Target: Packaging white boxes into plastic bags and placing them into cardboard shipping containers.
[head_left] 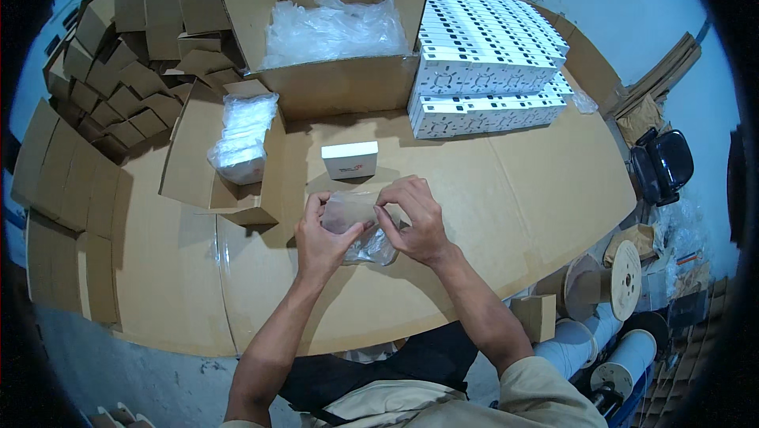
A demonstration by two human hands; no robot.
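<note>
Head view, looking down. Both hands meet over the middle of the cardboard-covered surface (514, 191), just in front of the body. Left hand (320, 240) and right hand (415, 218) together hold 1 small pale translucent plastic pouch (349, 210), with something pale inside; contents cannot be told. Left hand: fingers curled around the pouch's left end, thumb on top. Right hand: fingertips pinching the right end, near the upper edge. Neither hand is spread. The pouch's long axis runs left to right, spanning the gap between the 2 hands, so each hand has 1 end; neither is clearly nearer. Crinkled clear film (371, 248) hangs below the pouch, between the wrists, touching or just above the surface; cannot tell which. Just beyond the hands, apart from them, 1 small white rectangular carton (349, 159) stands on the surface. Further back: large open brown cardboard box with clear plastic liner (336, 28). To its right, a dense block of stacked white cartons (486, 64). Left of the hands, a shallow open cardboard box holding a bundle of clear-wrapped items (241, 139). Far left, rows of folded small brown cartons (126, 72).
</note>
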